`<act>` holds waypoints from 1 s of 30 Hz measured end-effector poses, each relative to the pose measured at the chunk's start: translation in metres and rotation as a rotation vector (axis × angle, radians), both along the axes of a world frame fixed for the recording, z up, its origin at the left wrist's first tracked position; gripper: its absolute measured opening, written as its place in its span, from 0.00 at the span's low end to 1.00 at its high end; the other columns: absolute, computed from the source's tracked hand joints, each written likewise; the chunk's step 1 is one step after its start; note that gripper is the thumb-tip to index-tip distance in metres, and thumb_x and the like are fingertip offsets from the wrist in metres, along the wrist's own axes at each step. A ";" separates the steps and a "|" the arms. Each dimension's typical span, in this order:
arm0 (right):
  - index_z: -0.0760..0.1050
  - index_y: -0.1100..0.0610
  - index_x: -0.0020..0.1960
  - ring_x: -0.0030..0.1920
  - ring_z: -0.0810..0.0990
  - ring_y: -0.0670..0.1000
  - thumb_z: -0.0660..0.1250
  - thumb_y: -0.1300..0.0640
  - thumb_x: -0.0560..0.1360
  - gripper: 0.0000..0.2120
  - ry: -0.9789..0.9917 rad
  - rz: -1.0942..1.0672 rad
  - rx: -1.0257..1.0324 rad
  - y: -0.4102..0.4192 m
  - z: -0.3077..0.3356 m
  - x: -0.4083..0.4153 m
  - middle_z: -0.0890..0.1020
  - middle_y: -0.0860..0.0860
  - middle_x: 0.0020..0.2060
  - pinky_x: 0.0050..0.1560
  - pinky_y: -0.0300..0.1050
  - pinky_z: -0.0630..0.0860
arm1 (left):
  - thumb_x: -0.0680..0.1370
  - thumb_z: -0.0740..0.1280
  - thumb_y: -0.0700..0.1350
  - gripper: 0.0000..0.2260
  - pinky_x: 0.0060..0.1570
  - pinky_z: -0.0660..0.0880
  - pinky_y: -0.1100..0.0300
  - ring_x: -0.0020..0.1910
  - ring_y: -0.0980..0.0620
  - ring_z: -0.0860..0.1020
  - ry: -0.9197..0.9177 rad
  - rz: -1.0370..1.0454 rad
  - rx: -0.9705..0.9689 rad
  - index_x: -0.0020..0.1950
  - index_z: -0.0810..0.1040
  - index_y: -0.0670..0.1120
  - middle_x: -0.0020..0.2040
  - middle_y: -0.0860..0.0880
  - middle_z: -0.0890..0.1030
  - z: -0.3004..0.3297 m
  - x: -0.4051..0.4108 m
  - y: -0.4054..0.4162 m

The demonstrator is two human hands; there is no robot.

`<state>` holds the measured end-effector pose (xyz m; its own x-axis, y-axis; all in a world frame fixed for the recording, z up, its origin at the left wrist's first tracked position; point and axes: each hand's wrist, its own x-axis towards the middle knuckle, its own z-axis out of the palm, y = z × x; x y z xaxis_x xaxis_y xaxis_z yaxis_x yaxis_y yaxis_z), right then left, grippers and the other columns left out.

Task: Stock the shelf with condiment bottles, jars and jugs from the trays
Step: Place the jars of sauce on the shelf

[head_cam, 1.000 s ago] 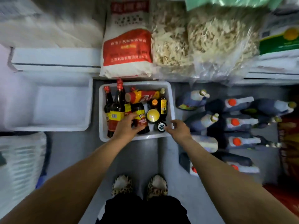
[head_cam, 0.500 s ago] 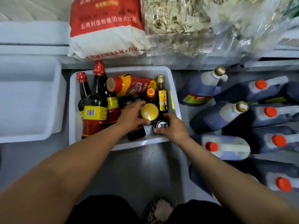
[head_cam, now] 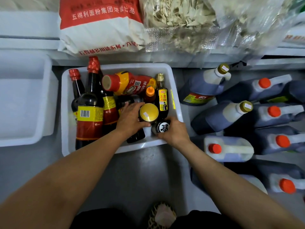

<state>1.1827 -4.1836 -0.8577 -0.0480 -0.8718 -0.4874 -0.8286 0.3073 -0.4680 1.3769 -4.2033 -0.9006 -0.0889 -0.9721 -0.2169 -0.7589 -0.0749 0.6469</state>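
A white tray (head_cam: 175, 90) on the grey floor holds several condiment bottles and jars. My left hand (head_cam: 130, 119) grips a jar with a yellow lid (head_cam: 149, 112) near the tray's front. Just to its right, my right hand (head_cam: 173, 131) curls round a black-lidded jar (head_cam: 162, 128) with a white character on top. Tall dark sauce bottles (head_cam: 90, 111) with red caps stand at the tray's left. A red and yellow squeeze bottle (head_cam: 130, 83) lies on its side at the back. A small sesame oil bottle (head_cam: 162, 98) stands by the right wall.
An empty white tray (head_cam: 24, 103) sits to the left. Several large dark jugs (head_cam: 231, 116) with orange or gold caps lie on the floor to the right. Above, the shelf edge (head_cam: 29, 42) carries a flour sack (head_cam: 102, 27) and clear bags of dried food (head_cam: 189, 23).
The camera has moved down closer to the tray. My left hand moved right onto the yellow-lidded jar and my right hand closed round the black-lidded jar.
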 end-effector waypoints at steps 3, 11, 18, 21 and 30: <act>0.80 0.48 0.58 0.49 0.82 0.45 0.79 0.49 0.62 0.25 -0.172 -0.108 -0.104 -0.003 0.015 -0.009 0.85 0.45 0.47 0.51 0.41 0.80 | 0.63 0.80 0.57 0.42 0.75 0.46 0.53 0.74 0.45 0.64 -0.015 0.023 -0.032 0.73 0.68 0.49 0.72 0.45 0.71 0.000 -0.004 0.000; 0.76 0.62 0.61 0.48 0.84 0.49 0.78 0.55 0.65 0.27 -0.855 -0.521 0.003 -0.036 0.038 -0.042 0.85 0.52 0.46 0.53 0.44 0.77 | 0.62 0.79 0.62 0.46 0.76 0.41 0.51 0.77 0.44 0.58 -0.118 0.046 -0.009 0.75 0.64 0.49 0.76 0.43 0.66 -0.005 -0.014 0.000; 0.79 0.55 0.59 0.49 0.84 0.50 0.75 0.53 0.67 0.21 -1.116 -0.628 0.077 -0.037 0.053 -0.037 0.85 0.53 0.49 0.53 0.52 0.80 | 0.63 0.78 0.63 0.45 0.75 0.34 0.53 0.76 0.46 0.60 -0.177 0.101 -0.039 0.73 0.67 0.45 0.74 0.41 0.68 -0.009 -0.027 -0.001; 0.82 0.55 0.50 0.47 0.83 0.50 0.75 0.50 0.68 0.13 -1.075 -0.670 0.101 -0.032 0.050 -0.036 0.86 0.53 0.43 0.50 0.50 0.79 | 0.63 0.78 0.63 0.42 0.75 0.35 0.53 0.76 0.45 0.61 -0.133 0.109 -0.033 0.70 0.70 0.45 0.73 0.41 0.70 -0.009 -0.026 -0.001; 0.83 0.56 0.48 0.48 0.83 0.53 0.76 0.46 0.66 0.17 -1.066 -0.740 0.112 -0.032 0.044 -0.042 0.86 0.55 0.44 0.52 0.49 0.78 | 0.60 0.82 0.54 0.36 0.71 0.65 0.47 0.71 0.42 0.65 0.274 0.240 0.177 0.62 0.67 0.54 0.60 0.52 0.73 0.022 -0.014 -0.006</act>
<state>1.1410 -4.2154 -0.8133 -0.0437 -0.7578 -0.6510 0.3147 0.6080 -0.7289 1.3629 -4.2093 -0.8787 0.0581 -0.9220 -0.3829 -0.5074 -0.3576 0.7840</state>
